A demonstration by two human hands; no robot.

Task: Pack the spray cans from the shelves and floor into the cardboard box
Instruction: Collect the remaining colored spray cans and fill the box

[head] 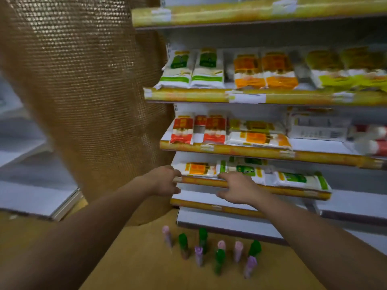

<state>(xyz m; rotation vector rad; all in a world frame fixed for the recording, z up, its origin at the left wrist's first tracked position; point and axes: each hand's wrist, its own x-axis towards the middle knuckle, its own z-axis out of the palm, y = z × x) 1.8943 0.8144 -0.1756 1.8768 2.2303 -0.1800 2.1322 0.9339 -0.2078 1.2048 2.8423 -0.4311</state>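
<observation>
Below the low yellow-edged metal shelf (293, 192), on the brown floor, stands a loose cluster of small spray cans with pink, green and purple caps (219, 256), all upright and well apart from both hands.

Head view: the left hand (165, 181) is at the left end of that shelf with its fingers loosely bent and nothing between them. The right hand (237, 188) lies just right of it over the shelf's front edge, fingers stretched out and slightly spread, also carrying nothing. Blur hides whether either hand touches the edge.

I judge the step to be a search of this shelf for cans, with none picked up yet. On the shelf lie only flat white plastic packets with orange and green labels (201, 169); I can see no can among them. The cardboard box is not in view, so its contents cannot be told.

The next move probably calls for dropping both hands down from the shelf to the floor cluster and closing the fingers round single cans without toppling their neighbours. Left of the shelf hangs a brown woven mesh sheet (83, 91).
</observation>
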